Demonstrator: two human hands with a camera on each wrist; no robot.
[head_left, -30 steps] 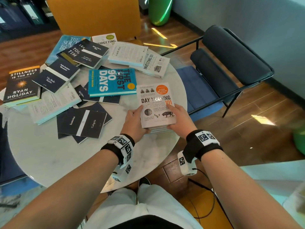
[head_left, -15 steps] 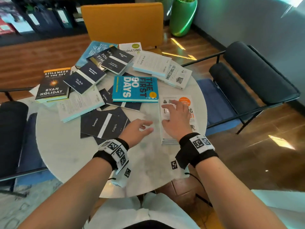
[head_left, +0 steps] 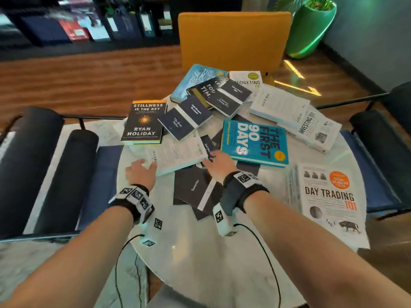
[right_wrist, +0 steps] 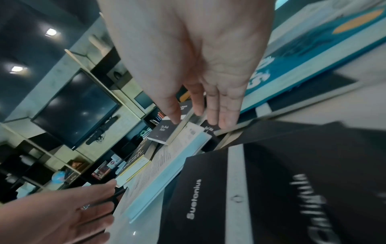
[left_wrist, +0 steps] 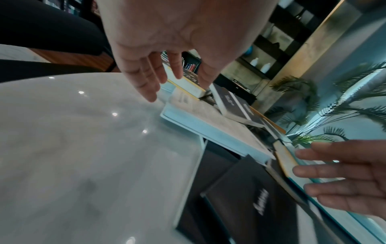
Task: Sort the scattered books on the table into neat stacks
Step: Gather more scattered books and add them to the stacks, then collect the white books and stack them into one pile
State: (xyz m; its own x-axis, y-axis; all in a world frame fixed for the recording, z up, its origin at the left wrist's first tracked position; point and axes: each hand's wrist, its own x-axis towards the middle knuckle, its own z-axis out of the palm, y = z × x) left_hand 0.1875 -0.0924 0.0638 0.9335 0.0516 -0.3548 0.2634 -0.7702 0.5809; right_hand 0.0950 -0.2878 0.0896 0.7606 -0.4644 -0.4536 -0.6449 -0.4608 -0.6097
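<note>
Many books lie scattered over the round white table (head_left: 200, 252). A white book (head_left: 178, 154) with a text-covered back lies face down in the middle. My left hand (head_left: 144, 167) hovers open at its left corner (left_wrist: 208, 125), fingers (left_wrist: 150, 85) straight. My right hand (head_left: 213, 157) reaches open over its right corner, fingertips (right_wrist: 227, 118) by a small dark Karl Marx booklet (head_left: 208, 145). Neither hand holds anything. The Day Trading 101 stack (head_left: 329, 203) sits at the right edge. The dark Suetonius booklet (head_left: 198, 190) lies under my right wrist.
The blue First 90 Days book (head_left: 253, 141) lies just right of my right hand, and Stillness Is the Key (head_left: 144, 121) lies beyond my left. More books pile up at the back. An orange chair (head_left: 233, 38) and dark chairs (head_left: 44, 163) ring the table.
Both hands let go of the Day Trading 101 book, left it on its stack at the right, and moved left to the white face-down book.
</note>
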